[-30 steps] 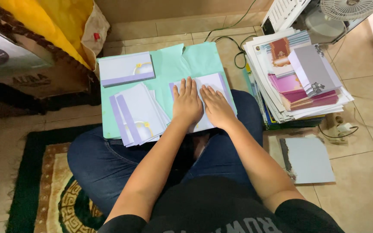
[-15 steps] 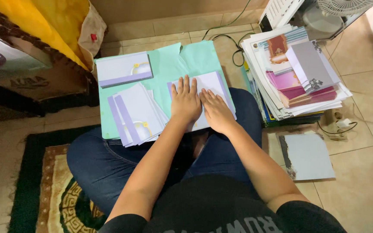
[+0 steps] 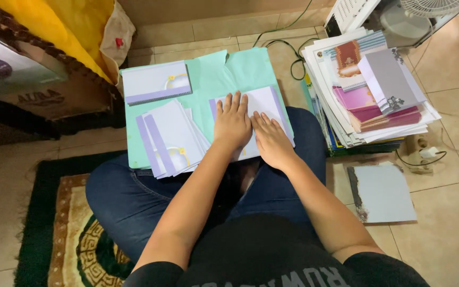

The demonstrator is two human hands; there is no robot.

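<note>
A white card with a lilac edge (image 3: 264, 103) lies on a mint-green sheet (image 3: 216, 74) across my lap. My left hand (image 3: 232, 122) presses flat on the card's left half, fingers spread. Beside it, my right hand (image 3: 272, 141) lies flat on the card's lower right part. A fanned pile of several similar lilac-striped cards (image 3: 171, 138) sits to the left of my left hand. One more such card (image 3: 156, 81) lies apart at the sheet's far left corner.
A tall stack of papers, booklets and cards (image 3: 370, 90) stands on the floor at right, with a grey sheet (image 3: 383, 192) in front of it. Cables (image 3: 285, 45) and a fan (image 3: 426, 10) are at the back. A cardboard box (image 3: 38, 90) sits at left, a rug (image 3: 54, 234) under me.
Both hands have stayed pressed on the card, shifting only slightly over its surface. The view has moved a little.
</note>
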